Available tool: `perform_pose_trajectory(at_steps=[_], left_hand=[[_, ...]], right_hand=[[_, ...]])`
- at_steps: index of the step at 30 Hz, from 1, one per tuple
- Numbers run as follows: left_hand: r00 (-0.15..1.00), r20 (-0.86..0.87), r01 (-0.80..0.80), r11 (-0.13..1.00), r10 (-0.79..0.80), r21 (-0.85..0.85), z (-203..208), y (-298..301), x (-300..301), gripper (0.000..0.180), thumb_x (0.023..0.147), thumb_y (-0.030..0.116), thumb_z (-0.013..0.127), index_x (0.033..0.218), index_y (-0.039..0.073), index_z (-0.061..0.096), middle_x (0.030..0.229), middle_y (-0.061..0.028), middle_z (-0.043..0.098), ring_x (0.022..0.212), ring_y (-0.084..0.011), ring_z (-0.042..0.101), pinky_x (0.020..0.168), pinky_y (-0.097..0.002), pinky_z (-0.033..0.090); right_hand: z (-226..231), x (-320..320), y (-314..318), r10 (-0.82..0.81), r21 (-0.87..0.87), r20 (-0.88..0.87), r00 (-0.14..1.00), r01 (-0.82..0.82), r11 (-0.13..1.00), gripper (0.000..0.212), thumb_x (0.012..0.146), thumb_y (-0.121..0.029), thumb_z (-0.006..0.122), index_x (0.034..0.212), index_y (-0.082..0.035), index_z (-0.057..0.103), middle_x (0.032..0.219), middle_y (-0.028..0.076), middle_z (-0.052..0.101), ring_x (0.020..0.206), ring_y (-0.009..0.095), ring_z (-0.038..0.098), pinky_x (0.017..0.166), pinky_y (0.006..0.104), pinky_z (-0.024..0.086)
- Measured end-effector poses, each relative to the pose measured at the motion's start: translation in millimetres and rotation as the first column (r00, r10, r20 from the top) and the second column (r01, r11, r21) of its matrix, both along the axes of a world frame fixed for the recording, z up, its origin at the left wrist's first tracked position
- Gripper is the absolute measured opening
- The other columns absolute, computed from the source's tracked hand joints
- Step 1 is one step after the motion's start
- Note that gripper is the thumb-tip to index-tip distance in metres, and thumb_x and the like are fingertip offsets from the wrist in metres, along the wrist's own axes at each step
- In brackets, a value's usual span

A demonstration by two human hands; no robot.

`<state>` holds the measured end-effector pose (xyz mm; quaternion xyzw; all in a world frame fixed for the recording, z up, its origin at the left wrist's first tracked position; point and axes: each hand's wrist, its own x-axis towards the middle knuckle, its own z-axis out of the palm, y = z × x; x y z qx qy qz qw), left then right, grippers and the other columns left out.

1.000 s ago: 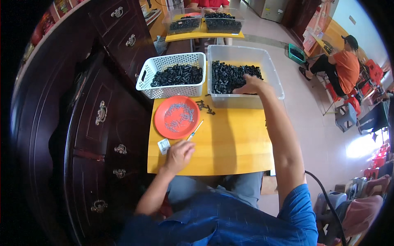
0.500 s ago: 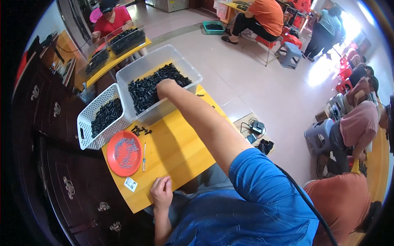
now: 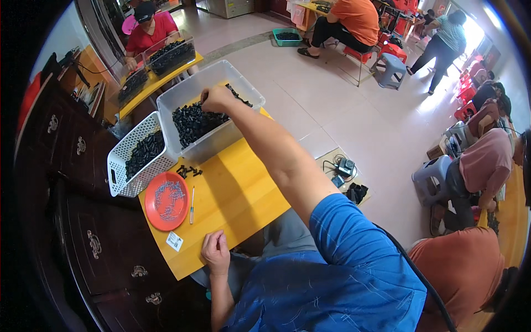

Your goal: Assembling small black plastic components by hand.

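Observation:
My right hand [image 3: 217,100] is over the clear plastic bin [image 3: 250,91], its fingers curled closed above a heap of small black plastic parts [image 3: 193,123]. Whatever its fingertips hold is too small to make out. At the table's near edge rests my left hand [image 3: 215,252], fingers curled in with nothing visible in them. A white perforated basket [image 3: 133,188] beside the bin holds more black parts. In front of it lies a red plate [image 3: 176,220] of thin silvery pins or screws. A screwdriver [image 3: 192,206] and a few loose black parts [image 3: 189,171] lie nearby.
The yellow table [image 3: 243,182] also bears a small white label card [image 3: 175,240]. Dark drawers [image 3: 110,243] stand close on the left. Across from me a person in red [image 3: 152,36] sits at bins. On the floor at right are cabled devices [image 3: 345,167] and grey stools [image 3: 431,180].
My right hand has risen from the heap of black parts and shifted slightly left and away from me. My left hand stays at the table edge.

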<state>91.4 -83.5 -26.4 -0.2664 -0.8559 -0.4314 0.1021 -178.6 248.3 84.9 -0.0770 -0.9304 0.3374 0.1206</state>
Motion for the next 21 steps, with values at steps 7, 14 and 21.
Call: perform_pose_trajectory(at_steps=[7,14,21], left_hand=[[0.978,0.202,-0.054,0.997,0.043,0.053,1.8,5.2,4.3,0.021,0.084,0.001,0.064,0.105,-0.002,0.064,0.092,-0.0151,0.065,0.081,-0.0277,0.065,0.071,-0.036,0.053],[0.999,0.028,0.023,1.0,-0.022,-0.021,17.1,67.0,-17.7,0.081,0.074,0.02,0.079,0.139,-0.005,0.037,0.133,-0.0281,0.049,0.123,-0.0429,0.048,0.104,-0.0467,0.041],[0.992,0.107,-0.042,0.984,0.061,-0.171,2.7,121.6,-51.6,0.112,0.068,0.034,0.083,0.148,-0.005,0.016,0.152,-0.0289,0.023,0.142,-0.0428,0.022,0.118,-0.0473,0.018]], right_hand=[[41.4,36.4,-13.8,0.096,-0.589,-0.151,0.984,-0.167,0.791,0.025,0.064,-0.013,0.076,0.087,-0.011,0.067,0.069,0.003,0.063,0.056,0.014,0.058,0.05,0.0291,0.048],[24.1,155.5,-24.2,0.101,-0.74,-0.161,0.982,-0.188,0.646,0.022,0.074,-0.006,0.07,0.093,-0.012,0.06,0.068,0.0,0.056,0.056,0.008,0.052,0.043,0.0233,0.037],[-95.7,190.5,-53.1,-0.061,-0.69,-0.053,0.997,0.007,0.724,0.023,0.075,-0.003,0.069,0.096,-0.009,0.061,0.085,0.001,0.061,0.069,0.008,0.058,0.051,0.023,0.043]])
